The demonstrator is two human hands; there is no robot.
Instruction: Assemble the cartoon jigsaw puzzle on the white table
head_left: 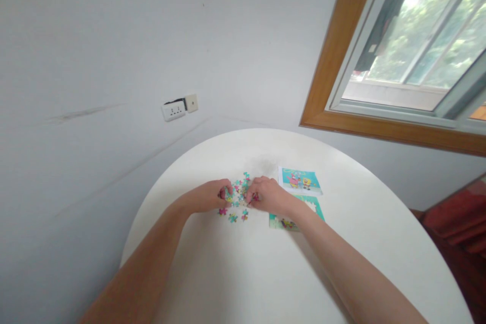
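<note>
A loose pile of small jigsaw puzzle pieces (240, 190) in teal, pink and yellow lies on the white round table. My left hand (210, 195) curls round the pile's left side, with pieces between its bent fingers and thumb. From the right, my right hand (270, 196) rests over the other side, its fingers bent onto pieces; the exact ones are partly hidden. A few single pieces (233, 217) lie just in front of the pile. Partly under my right wrist is a puzzle board (275, 221) with a teal border and pale, unfilled areas.
Behind the board lies a cartoon picture card or box (300, 180) with a pink and a yellow figure. The round table (228, 273) stands near a wall with a power socket (173, 111). A wood-framed window (326, 118) is at the right, and red cloth (459, 217) hangs low there.
</note>
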